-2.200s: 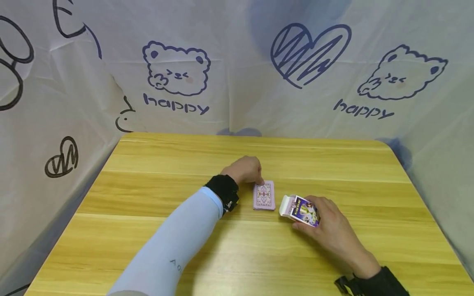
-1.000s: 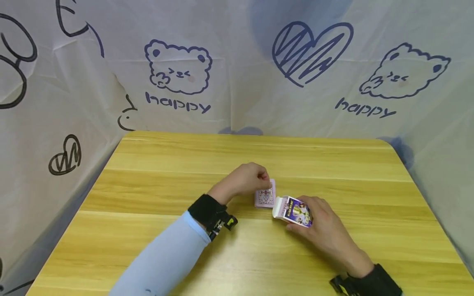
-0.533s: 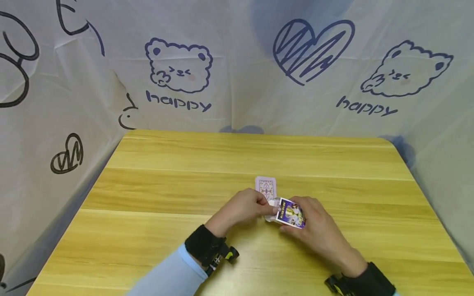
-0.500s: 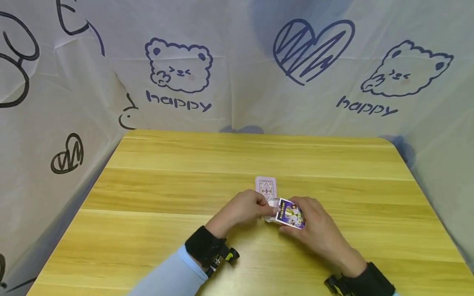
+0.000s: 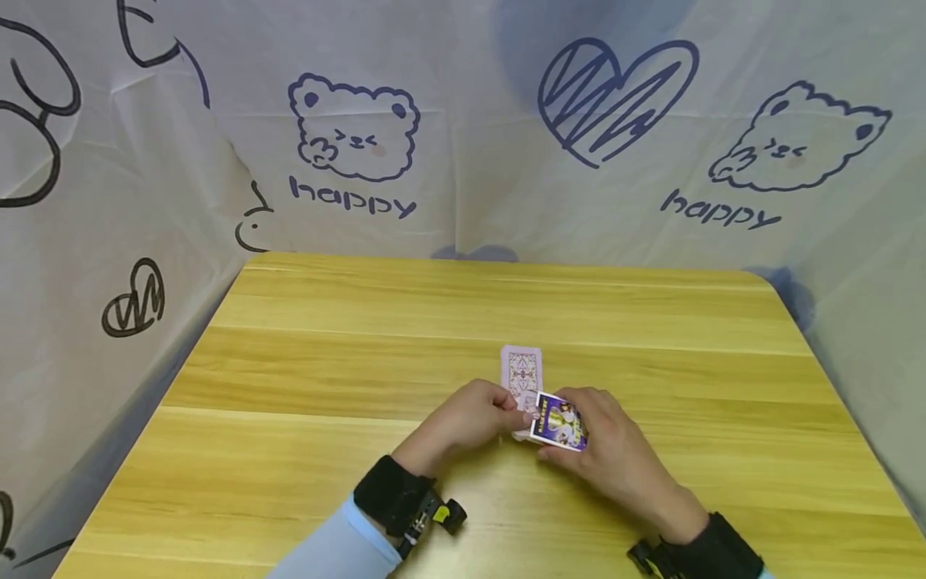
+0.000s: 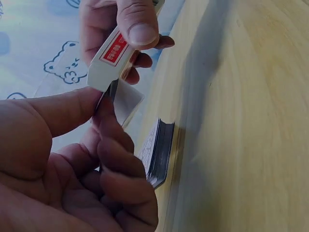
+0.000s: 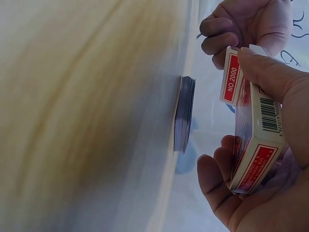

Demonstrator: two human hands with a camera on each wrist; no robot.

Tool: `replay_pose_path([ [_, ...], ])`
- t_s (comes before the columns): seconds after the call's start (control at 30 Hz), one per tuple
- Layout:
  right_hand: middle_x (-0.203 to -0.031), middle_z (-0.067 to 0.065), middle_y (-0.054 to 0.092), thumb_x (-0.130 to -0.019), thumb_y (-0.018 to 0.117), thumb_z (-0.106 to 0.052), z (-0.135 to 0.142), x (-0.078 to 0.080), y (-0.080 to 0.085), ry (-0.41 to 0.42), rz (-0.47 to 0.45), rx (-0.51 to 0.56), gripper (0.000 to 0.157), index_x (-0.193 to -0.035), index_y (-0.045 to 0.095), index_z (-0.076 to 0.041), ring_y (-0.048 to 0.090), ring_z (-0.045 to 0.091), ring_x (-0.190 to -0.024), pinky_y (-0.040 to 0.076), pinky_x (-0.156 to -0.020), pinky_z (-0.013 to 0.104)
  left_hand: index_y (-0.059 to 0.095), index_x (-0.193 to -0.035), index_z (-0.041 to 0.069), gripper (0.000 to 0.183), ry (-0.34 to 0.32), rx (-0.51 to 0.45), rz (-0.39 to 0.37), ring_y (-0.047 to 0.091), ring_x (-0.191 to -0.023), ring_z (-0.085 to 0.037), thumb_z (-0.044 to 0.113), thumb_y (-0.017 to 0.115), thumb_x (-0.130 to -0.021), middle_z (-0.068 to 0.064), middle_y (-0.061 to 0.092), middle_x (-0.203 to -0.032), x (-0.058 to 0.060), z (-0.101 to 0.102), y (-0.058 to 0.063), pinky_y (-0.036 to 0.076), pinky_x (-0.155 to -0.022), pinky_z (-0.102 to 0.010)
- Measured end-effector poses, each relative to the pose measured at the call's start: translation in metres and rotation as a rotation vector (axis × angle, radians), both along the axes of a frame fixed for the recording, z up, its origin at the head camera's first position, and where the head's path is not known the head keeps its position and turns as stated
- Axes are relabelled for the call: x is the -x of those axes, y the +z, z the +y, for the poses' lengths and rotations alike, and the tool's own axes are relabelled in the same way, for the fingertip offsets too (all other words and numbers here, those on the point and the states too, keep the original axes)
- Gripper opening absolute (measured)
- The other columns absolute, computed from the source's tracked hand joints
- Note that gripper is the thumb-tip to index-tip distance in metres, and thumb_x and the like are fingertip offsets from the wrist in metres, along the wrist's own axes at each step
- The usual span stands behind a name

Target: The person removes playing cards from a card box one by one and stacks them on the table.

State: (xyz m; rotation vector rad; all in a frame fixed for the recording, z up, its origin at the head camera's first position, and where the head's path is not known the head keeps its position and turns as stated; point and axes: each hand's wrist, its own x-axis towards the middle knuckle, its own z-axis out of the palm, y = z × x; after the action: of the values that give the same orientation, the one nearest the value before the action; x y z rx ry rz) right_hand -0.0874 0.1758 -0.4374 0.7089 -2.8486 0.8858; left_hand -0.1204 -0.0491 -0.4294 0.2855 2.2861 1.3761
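My right hand (image 5: 624,446) grips a purple playing-card box (image 5: 559,421) above the table, its mouth facing left; white sides, red labels and a barcode show in the right wrist view. At that mouth my left hand (image 5: 466,414) pinches patterned playing cards (image 5: 530,401) between thumb and fingers. Part of these cards is inside the box, and their thin dark edge (image 6: 114,89) shows in the left wrist view. Just beyond the hands a stack of playing cards (image 5: 522,367) lies face down on the table, its near end overlapped by the pinched cards.
The wooden table (image 5: 347,370) has a pale grain and rounded far corners. White cloth (image 5: 477,161) with drawn bears and hearts hangs behind it and along both sides. Both wrists wear black straps (image 5: 394,494) with small devices.
My left hand has come from the card stack toward me to the box's mouth, and more of the cards now shows there. My right hand has brought the box left, close to the stack.
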Motion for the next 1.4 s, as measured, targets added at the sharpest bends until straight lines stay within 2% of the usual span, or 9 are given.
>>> replay_pose_path([
  [0.17,-0.123,0.006,0.058,-0.070,0.083,-0.049,0.000,0.002,0.000,0.003,-0.006,-0.007,0.076,-0.129,0.051,-0.013,0.052,0.020,-0.111,0.049,-0.091,0.046,0.067,-0.069,0.011,0.026,0.029,-0.020,-0.018,0.039,-0.053,-0.011,0.029,0.069,-0.088,0.004,0.051,-0.061,-0.002,-0.004,0.001,0.029,-0.048,-0.026],
  [0.37,-0.123,0.006,0.057,-0.069,0.083,-0.049,-0.001,0.003,0.001,0.001,-0.008,-0.013,0.077,-0.130,0.050,-0.014,0.052,0.020,-0.109,0.049,-0.089,0.046,0.070,-0.073,0.012,0.020,0.087,-0.077,-0.067,0.042,-0.054,-0.011,0.025,0.069,-0.087,0.002,0.054,-0.063,-0.005,-0.007,0.005,0.031,-0.048,-0.024],
  [0.6,-0.124,0.005,0.057,-0.069,0.083,-0.050,-0.001,0.004,0.001,0.002,-0.003,-0.029,0.078,-0.130,0.050,-0.014,0.051,0.018,-0.109,0.049,-0.088,0.043,0.067,-0.077,0.011,0.017,0.127,-0.117,-0.067,0.047,-0.056,-0.012,0.024,0.072,-0.086,-0.001,0.058,-0.066,-0.005,-0.010,0.007,0.036,-0.048,-0.024],
  [0.83,-0.125,0.005,0.057,-0.069,0.082,-0.051,-0.002,0.006,0.002,0.011,-0.018,-0.038,0.079,-0.131,0.050,-0.014,0.051,0.019,-0.110,0.049,-0.090,0.045,0.068,-0.075,0.011,0.020,0.142,-0.145,-0.095,0.053,-0.055,-0.017,0.026,0.071,-0.087,-0.004,0.060,-0.061,-0.007,-0.013,0.005,0.043,-0.049,-0.027],
  [1.0,-0.125,0.006,0.057,-0.069,0.083,-0.050,-0.002,0.007,0.002,0.026,-0.009,-0.034,0.080,-0.131,0.050,-0.013,0.051,0.019,-0.111,0.049,-0.090,0.045,0.070,-0.076,0.011,0.020,0.144,-0.146,-0.084,0.054,-0.055,-0.016,0.028,0.070,-0.088,-0.003,0.061,-0.061,-0.009,-0.016,0.002,0.047,-0.052,-0.031],
  [1.23,-0.125,0.004,0.056,-0.072,0.081,-0.051,-0.002,0.010,0.003,0.031,-0.021,-0.045,0.078,-0.132,0.048,-0.015,0.050,0.018,-0.111,0.048,-0.089,0.044,0.070,-0.081,0.011,0.014,0.166,-0.175,-0.093,0.056,-0.057,-0.017,0.024,0.075,-0.084,-0.011,0.065,-0.071,-0.011,-0.018,0.002,0.045,-0.052,-0.029],
  [1.4,-0.125,0.006,0.056,-0.070,0.082,-0.050,-0.002,0.011,0.003,0.032,-0.017,-0.044,0.078,-0.131,0.048,-0.014,0.050,0.020,-0.110,0.048,-0.089,0.045,0.071,-0.084,0.010,0.010,0.191,-0.185,-0.103,0.057,-0.060,-0.019,0.020,0.074,-0.085,-0.017,0.067,-0.077,-0.013,-0.019,0.002,0.044,-0.052,-0.028],
])
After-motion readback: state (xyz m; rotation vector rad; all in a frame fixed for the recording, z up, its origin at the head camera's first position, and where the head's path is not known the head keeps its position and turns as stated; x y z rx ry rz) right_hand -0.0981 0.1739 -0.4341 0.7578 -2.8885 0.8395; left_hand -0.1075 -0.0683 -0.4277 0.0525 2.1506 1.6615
